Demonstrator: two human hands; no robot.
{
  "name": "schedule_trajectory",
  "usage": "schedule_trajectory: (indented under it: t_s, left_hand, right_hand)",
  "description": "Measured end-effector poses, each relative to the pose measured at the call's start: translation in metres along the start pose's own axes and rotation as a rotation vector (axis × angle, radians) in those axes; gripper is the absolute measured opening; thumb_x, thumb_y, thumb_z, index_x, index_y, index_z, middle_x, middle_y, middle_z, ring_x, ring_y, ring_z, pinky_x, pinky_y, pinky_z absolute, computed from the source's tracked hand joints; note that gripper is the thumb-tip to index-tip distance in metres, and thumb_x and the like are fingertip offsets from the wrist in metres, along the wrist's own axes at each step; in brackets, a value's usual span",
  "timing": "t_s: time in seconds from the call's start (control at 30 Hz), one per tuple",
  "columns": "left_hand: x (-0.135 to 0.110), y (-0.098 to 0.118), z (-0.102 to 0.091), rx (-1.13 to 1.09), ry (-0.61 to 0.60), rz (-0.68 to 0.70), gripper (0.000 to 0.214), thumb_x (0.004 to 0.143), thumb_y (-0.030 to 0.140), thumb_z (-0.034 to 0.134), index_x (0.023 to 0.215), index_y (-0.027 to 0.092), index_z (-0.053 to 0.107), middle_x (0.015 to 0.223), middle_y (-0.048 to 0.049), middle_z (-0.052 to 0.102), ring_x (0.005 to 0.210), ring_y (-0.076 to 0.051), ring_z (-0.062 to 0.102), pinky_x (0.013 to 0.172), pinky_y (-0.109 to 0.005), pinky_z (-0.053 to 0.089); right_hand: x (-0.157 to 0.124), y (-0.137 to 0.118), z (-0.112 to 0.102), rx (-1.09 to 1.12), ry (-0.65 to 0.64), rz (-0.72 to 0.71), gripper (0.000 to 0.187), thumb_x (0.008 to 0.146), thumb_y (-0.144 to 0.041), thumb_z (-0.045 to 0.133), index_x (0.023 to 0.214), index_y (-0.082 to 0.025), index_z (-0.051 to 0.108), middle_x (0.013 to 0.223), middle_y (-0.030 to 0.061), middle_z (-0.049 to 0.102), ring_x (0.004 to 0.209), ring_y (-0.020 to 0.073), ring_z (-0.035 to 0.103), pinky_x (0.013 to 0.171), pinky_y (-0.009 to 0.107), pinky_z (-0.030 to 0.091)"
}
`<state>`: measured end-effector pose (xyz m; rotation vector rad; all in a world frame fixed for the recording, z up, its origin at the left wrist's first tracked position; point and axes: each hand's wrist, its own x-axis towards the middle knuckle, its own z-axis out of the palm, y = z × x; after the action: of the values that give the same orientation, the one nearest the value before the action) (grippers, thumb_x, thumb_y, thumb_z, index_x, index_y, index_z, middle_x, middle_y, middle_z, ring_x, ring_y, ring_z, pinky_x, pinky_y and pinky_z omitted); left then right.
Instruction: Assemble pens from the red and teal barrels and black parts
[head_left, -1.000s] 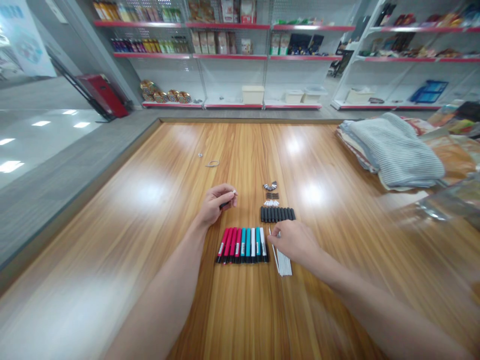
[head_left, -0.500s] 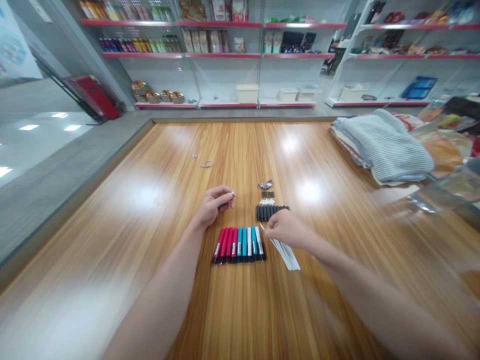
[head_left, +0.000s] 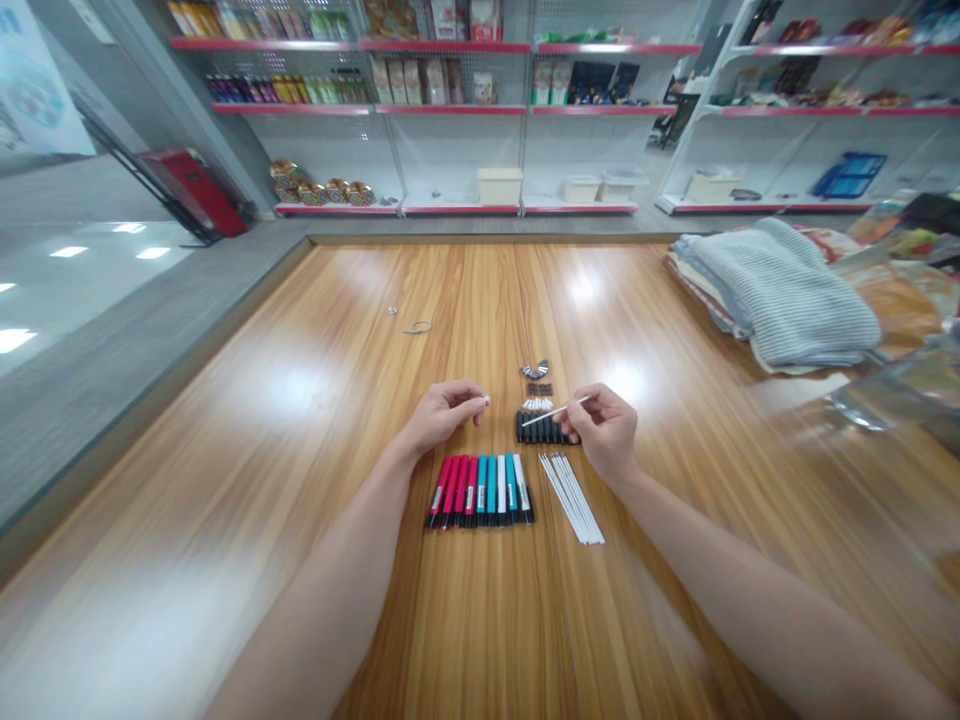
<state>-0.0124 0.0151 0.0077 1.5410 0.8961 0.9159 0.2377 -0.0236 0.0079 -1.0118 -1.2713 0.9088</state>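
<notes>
- White display shelves with red edges back the scene, cut off along the top of the view.
- A wood-grain table spreads before me, its near edge out of view.
- Folded cloths sit at the far right; a clear container nearby is blurred.
- My right hand pinches a slim white rod between thumb and fingers, above the row of black tubes.
- My left hand curls with thumb and forefinger closed on a small white piece; I cannot tell what else the palm hides.
- Pink, blue and white pen barrels lie side by side, nearer me than both hands.
- A fan of white rods lies to their right, closer to my right hand than my left.
- Black tubes line up between my hands, their right end partly behind my right fingers.
- The slim white rod runs crosswise, its free end directed left and slightly toward me, apart from my left fingertips.
- Silver parts, too small to identify, sit beyond the tubes.
- The small white piece barely shows at my left fingertips.
</notes>
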Motion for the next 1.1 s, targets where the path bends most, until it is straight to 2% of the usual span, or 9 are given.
schedule_trajectory:
  t_s: [0.1, 0.2, 0.33, 0.63, 0.87, 1.1]
  left_hand:
    - [-0.0001, 0.0024, 0.0018, 0.104, -0.063, 0.028, 0.025, 0.086, 0.037, 0.059, 0.088, 0.013, 0.064, 0.068, -0.0014, 0.06, 0.062, -0.011, 0.055, 0.059, -0.022, 0.041]
    - [-0.0003, 0.0043, 0.0024, 0.165, -0.109, 0.042, 0.026, 0.086, 0.037, 0.058, 0.087, 0.012, 0.065, 0.068, -0.0016, 0.06, 0.064, -0.012, 0.056, 0.06, -0.023, 0.042]
    - [-0.0003, 0.0059, 0.0017, 0.189, -0.134, 0.047, 0.026, 0.087, 0.037, 0.056, 0.086, 0.012, 0.065, 0.068, -0.0009, 0.059, 0.064, -0.012, 0.055, 0.06, -0.022, 0.041]
    - [-0.0016, 0.0078, 0.0009, 0.199, -0.15, 0.043, 0.027, 0.087, 0.038, 0.056, 0.085, 0.012, 0.064, 0.067, -0.0008, 0.058, 0.063, -0.011, 0.055, 0.059, -0.022, 0.04]
    - [-0.0017, 0.0101, 0.0014, 0.213, -0.145, 0.038, 0.028, 0.087, 0.039, 0.056, 0.084, 0.013, 0.065, 0.067, -0.0015, 0.059, 0.063, -0.012, 0.055, 0.058, -0.023, 0.04]
    - [-0.0012, 0.0099, 0.0014, 0.198, -0.135, 0.045, 0.028, 0.086, 0.039, 0.057, 0.084, 0.013, 0.066, 0.066, -0.0014, 0.06, 0.063, -0.012, 0.056, 0.059, -0.022, 0.041]
  right_hand:
    - [-0.0054, -0.0039, 0.0024, -0.133, -0.026, -0.168, 0.007, 0.081, -0.02, 0.063, 0.083, -0.018, 0.057, 0.07, 0.0028, 0.069, 0.051, 0.0114, 0.058, 0.048, 0.022, 0.046]
    - [-0.009, -0.0056, 0.0027, -0.262, -0.093, -0.332, 0.007, 0.079, -0.016, 0.063, 0.085, -0.018, 0.061, 0.077, 0.0028, 0.07, 0.05, 0.0092, 0.054, 0.05, 0.023, 0.046]
    - [-0.0098, -0.0058, 0.0027, -0.358, -0.11, -0.426, 0.013, 0.079, -0.015, 0.063, 0.091, -0.019, 0.064, 0.075, 0.0016, 0.068, 0.051, 0.0096, 0.053, 0.053, 0.024, 0.046]
    - [-0.0078, -0.0042, 0.0032, -0.416, -0.044, -0.437, 0.01, 0.08, -0.02, 0.062, 0.089, -0.019, 0.066, 0.074, 0.0019, 0.068, 0.05, 0.0095, 0.051, 0.049, 0.024, 0.042]
    - [-0.0092, -0.0073, 0.0045, -0.43, -0.05, -0.367, 0.01, 0.082, -0.027, 0.061, 0.087, -0.021, 0.066, 0.075, 0.0029, 0.069, 0.051, 0.0116, 0.052, 0.049, 0.026, 0.043]
    - [-0.0096, -0.0092, 0.0048, -0.394, -0.079, -0.405, 0.008, 0.081, -0.023, 0.062, 0.087, -0.021, 0.067, 0.076, 0.0024, 0.069, 0.053, 0.0115, 0.053, 0.05, 0.026, 0.043]
